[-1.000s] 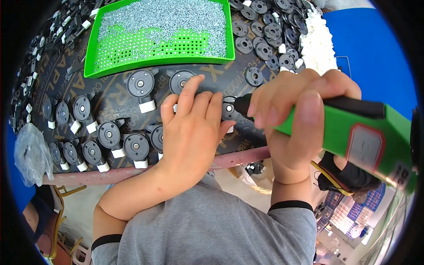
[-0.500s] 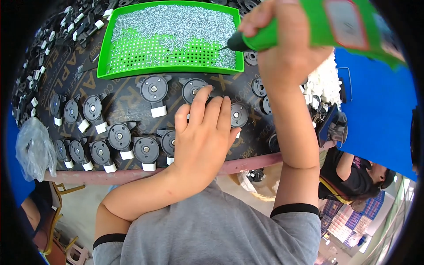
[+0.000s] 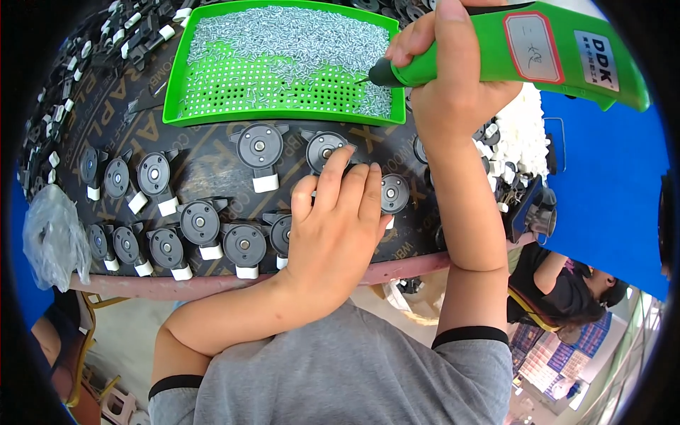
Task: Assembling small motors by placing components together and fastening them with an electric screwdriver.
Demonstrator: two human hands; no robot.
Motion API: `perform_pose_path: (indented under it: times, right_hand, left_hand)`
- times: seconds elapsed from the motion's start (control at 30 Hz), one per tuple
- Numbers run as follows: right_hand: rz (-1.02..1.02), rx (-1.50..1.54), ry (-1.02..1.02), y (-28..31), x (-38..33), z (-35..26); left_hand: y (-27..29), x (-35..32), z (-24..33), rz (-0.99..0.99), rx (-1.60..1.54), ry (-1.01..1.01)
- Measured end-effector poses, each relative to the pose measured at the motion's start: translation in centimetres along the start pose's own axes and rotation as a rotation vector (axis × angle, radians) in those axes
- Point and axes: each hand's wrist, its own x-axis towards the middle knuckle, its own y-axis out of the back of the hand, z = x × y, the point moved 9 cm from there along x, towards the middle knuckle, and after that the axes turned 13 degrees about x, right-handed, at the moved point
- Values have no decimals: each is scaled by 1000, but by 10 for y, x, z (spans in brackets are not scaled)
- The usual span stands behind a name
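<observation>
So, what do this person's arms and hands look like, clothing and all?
The left hand and right hand are bare, with no gloves, rings or watch visible. The grey T-shirt has short sleeves edged with black bands.

"How's the light?"

"Bright and fairly even. The screws (image 3: 297,39) glint, and the plastic bag (image 3: 53,241) at my left catches pale highlights."

"Anything bent or blurred?"

"The table edge (image 3: 142,285) bows, black swallows the corners, and the lower-right background (image 3: 545,358) looks washed out; my right hand (image 3: 457,78) is fairly crisp."
</observation>
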Motion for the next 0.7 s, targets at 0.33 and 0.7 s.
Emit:
perform_pose_path:
  times: [0.33,0.7]
  right_hand:
    - [68,-532,-475,-86,2,-88]
    - [283,-682,-534,-81,-52,-117]
  left_hand:
    - [4,2,-1,50,-13,-2]
    - [4,2,4,204,3,-35]
